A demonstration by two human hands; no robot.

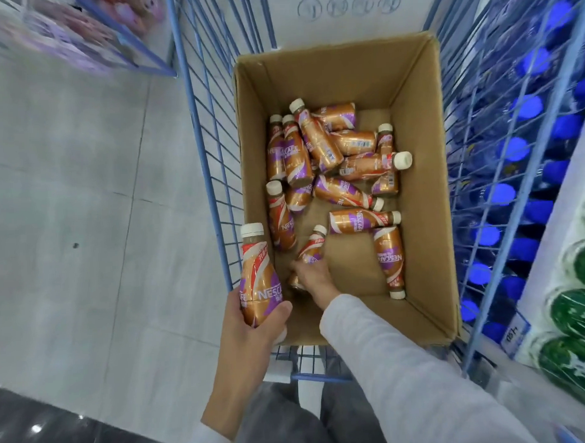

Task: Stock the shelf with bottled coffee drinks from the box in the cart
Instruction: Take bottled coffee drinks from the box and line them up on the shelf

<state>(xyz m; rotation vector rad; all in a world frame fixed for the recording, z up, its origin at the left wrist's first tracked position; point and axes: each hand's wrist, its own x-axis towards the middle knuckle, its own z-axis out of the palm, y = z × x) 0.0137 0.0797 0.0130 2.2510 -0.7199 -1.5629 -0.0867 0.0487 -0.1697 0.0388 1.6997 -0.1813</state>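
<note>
An open cardboard box [415,84] stands inside a blue wire cart [213,177]. Several gold-and-purple coffee bottles [318,137] with white caps lie loose on its floor. My left hand [251,325] holds one coffee bottle [258,275] upright just outside the box's near left corner. My right hand [311,275] reaches down into the box and is closed around another bottle [310,247] that lies tilted near the left wall; the hand hides that bottle's base.
Shelves on the right hold blue-capped bottles [526,107] and green-capped ones [584,267] behind the cart's wire side. Another rack with pink and purple goods [79,33] stands at the far left. Pale tiled floor [84,195] spreads left of the cart.
</note>
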